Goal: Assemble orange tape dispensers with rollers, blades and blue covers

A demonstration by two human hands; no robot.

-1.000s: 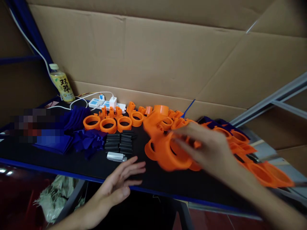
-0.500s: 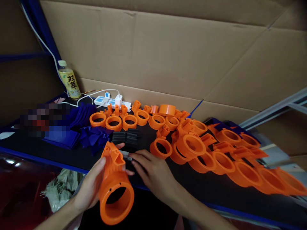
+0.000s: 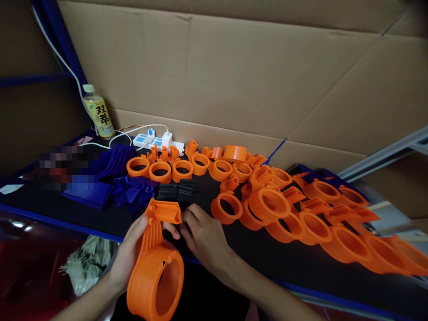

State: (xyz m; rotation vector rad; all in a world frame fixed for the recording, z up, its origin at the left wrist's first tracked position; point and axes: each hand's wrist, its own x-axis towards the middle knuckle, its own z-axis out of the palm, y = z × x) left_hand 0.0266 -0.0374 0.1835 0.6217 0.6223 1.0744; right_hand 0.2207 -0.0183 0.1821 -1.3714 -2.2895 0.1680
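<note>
My left hand [image 3: 125, 256] is wrapped round an orange plastic part [image 3: 138, 287], a ring with a ribbed arm and a hollow end piece. The ring hangs towards me, tilted, and the end piece points right. Close to that end, my right hand [image 3: 205, 238] has its fingers curled in. What they hold, if anything, is hidden behind the end piece and the fingers. Beyond both hands lie black ribbed pieces [image 3: 177, 191] on the dark table [image 3: 254, 258].
Orange ring parts [image 3: 227, 208] stand in rows from the middle to the right. Left of them lie dark blue pieces [image 3: 133, 191]. Behind are a white power strip [image 3: 154, 141] with cables and a drink bottle [image 3: 100, 113]. A cardboard wall [image 3: 234, 76] backs the table.
My left hand has turned the orange part, so its ring opening and end piece now face right. The small grey metallic item seen at my right fingers earlier is now out of sight.
</note>
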